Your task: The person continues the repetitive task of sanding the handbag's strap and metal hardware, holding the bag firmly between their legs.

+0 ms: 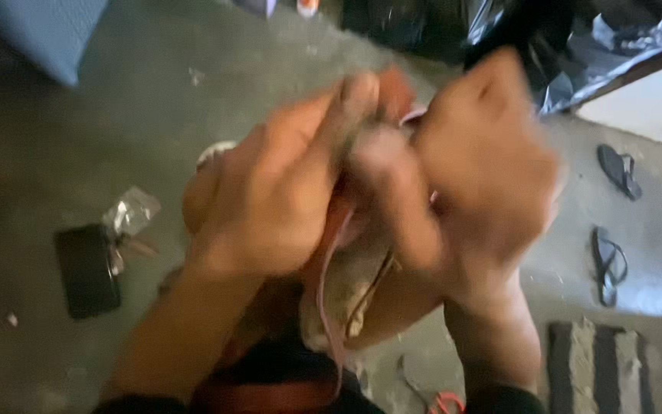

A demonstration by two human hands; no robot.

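Observation:
Both of my hands are raised close to the camera and are blurred. My left hand (270, 192) and my right hand (476, 176) are closed together on a small reddish-pink piece (392, 92) with a pink cord or strap (331, 307) hanging down from it. Below the hands sits a tan, worn object (346, 299) with dark edging, resting on my lap; what it is I cannot tell.
A black phone (86, 270) lies on the grey concrete floor at left beside a crumpled clear wrapper (130, 213). Two dark sandals (614, 218) lie at right. Black plastic sheeting (576, 46) is at the top right, and a striped mat (599, 368) at the bottom right.

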